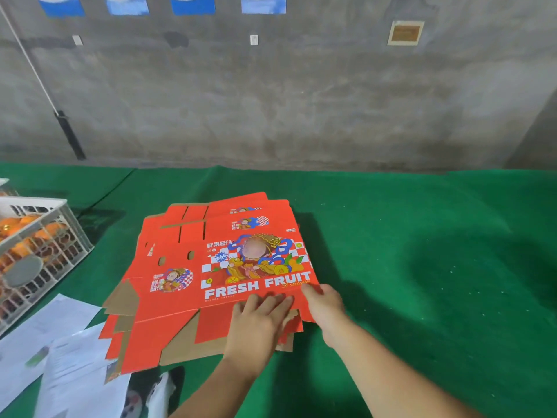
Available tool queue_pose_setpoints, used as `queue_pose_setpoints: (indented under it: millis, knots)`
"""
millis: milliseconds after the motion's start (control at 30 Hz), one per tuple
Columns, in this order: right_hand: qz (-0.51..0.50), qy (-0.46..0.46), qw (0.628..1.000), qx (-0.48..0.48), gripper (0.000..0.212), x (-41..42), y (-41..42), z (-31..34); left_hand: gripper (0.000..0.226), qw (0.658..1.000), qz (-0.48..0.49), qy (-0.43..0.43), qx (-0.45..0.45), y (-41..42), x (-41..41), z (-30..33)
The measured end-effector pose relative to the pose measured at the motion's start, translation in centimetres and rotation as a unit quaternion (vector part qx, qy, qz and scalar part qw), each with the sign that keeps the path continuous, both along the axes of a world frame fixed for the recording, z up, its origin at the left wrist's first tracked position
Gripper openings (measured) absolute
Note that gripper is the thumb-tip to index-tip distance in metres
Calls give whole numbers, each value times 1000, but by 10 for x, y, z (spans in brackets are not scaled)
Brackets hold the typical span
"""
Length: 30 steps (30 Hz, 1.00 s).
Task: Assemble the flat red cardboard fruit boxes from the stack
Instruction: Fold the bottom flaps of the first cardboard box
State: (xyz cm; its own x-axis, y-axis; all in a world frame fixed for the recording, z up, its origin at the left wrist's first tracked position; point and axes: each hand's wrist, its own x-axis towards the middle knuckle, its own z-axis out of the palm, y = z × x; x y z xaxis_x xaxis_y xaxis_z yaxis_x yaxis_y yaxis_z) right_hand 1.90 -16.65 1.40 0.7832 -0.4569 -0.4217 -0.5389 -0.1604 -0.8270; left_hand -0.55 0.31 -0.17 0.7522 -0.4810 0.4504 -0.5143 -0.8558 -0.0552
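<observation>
1. Stack of flat red boxes lying on the green cloth, roughly in the middle of the table, edges fanned unevenly so brown cardboard flaps poke out at the near left.
2. Top box printed with "FRESH FRUIT" and a cartoon figure, its face blurred out; smaller print too fine to read.
3. Left hand lying flat on the near edge of the top box, fingers straight and close together, pressing down.
4. Right hand at the near right corner of the top box, thumb on the red face; fingers tucked out of sight past the edge, so cannot tell for sure whether pinching.
5. White crate of oranges at the left, cut off by the frame.
6. Papers near left, partly under the stack, text illegible.
7. Blue posters on the grey wall cut off at the top.
</observation>
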Motion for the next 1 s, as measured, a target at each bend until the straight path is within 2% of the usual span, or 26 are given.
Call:
queue_pose_setpoints:
  millis: [67,200,233,333,400,467,533,600,667,700,733,800,900,1000]
  knots:
    - [-4,-8,996,91,28,-5,-22,7,34,1000,-25,2,-9,-16,-8,6]
    - [25,5,989,143,19,-24,-76,16,32,995,-85,14,-53,-54,-26,13]
    - [20,-4,987,162,18,-29,-89,16,38,992,-98,40,-64,-62,-27,14]
    - [3,-32,980,196,20,-46,-130,13,60,971,-112,204,-58,-86,-25,14]
    - [-9,-51,975,215,22,-58,-156,9,78,953,-78,284,-77,-91,-15,15]
    - [-21,-62,969,236,22,-70,-182,8,83,952,16,273,-139,-83,1,18]
    - [-32,-74,964,254,21,-81,-210,9,80,940,170,246,-165,-66,18,25]
    - [-40,-80,959,268,22,-91,-239,11,78,882,262,306,-244,-52,31,31]
    - [-48,-79,957,274,25,-102,-262,12,62,801,240,414,-360,-57,36,39]
    - [-51,-78,960,263,26,-107,-269,12,46,761,212,446,-420,-65,35,44]
    - [-54,-77,967,238,26,-110,-274,11,35,737,191,452,-465,-74,32,51]
    - [-70,-79,980,171,29,-112,-283,10,40,708,154,446,-525,-89,25,60]
    - [-68,-78,983,153,47,-110,-294,14,70,655,135,501,-550,-107,7,59]
    - [24,-33,990,139,63,-108,-296,28,82,648,118,545,-520,-141,-5,65]
